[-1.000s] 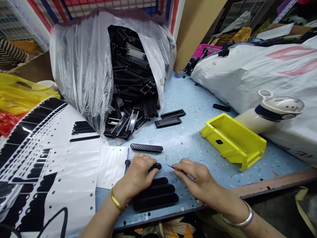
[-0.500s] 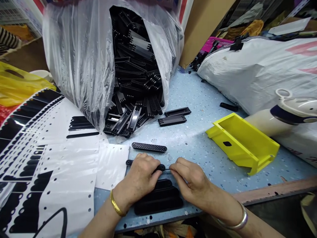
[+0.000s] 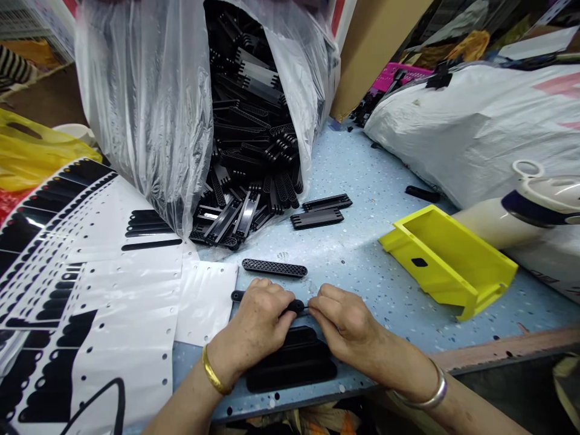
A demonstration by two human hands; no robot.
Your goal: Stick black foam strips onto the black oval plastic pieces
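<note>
My left hand [image 3: 260, 317] is closed over a slim black plastic strip with rounded ends [image 3: 237, 296], pressing it near the blue tabletop. At the strip's right end, my right hand [image 3: 339, 317] pinches a thin dark piece [image 3: 306, 307], mostly hidden by the fingertips. Just below both hands lie several smooth black rounded strips [image 3: 292, 373], side by side near the table edge. A black strip with a lattice face [image 3: 274, 267] rests flat beyond my left hand.
A clear plastic bag [image 3: 149, 121] spills many black plastic parts [image 3: 247, 151] at the back. White sheets with black stickers [image 3: 131, 302] cover the left side. On the right are a yellow bin [image 3: 446, 260], a cream bottle [image 3: 487, 217] and a big white sack [image 3: 453, 121].
My right fingertips are slightly closer to the strip's end, and less of the thin dark piece shows. My left hand keeps its hold; the view has shifted a little.
</note>
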